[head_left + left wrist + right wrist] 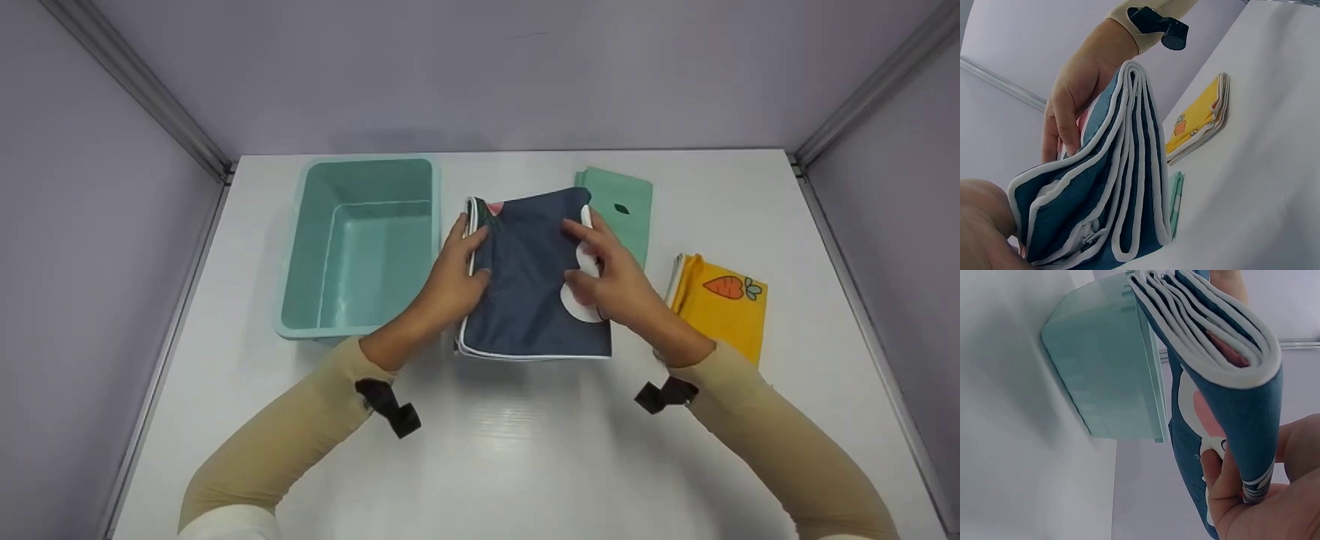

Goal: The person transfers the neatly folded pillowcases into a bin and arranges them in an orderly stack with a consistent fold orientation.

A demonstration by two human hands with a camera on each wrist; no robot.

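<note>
Head view: folded navy-blue cloth with white piping (536, 277) just right of empty mint-green plastic bin (360, 244). Left hand (454, 281) pinches cloth's left edge; right hand (611, 281) grips right side.

Left wrist view: stacked layers visible; folded yellow carrot-print cloth (1199, 121) lies beyond.

Right wrist view: fold hangs beside bin. Judgement: keep layers clamped together, lift level over bin.
</note>
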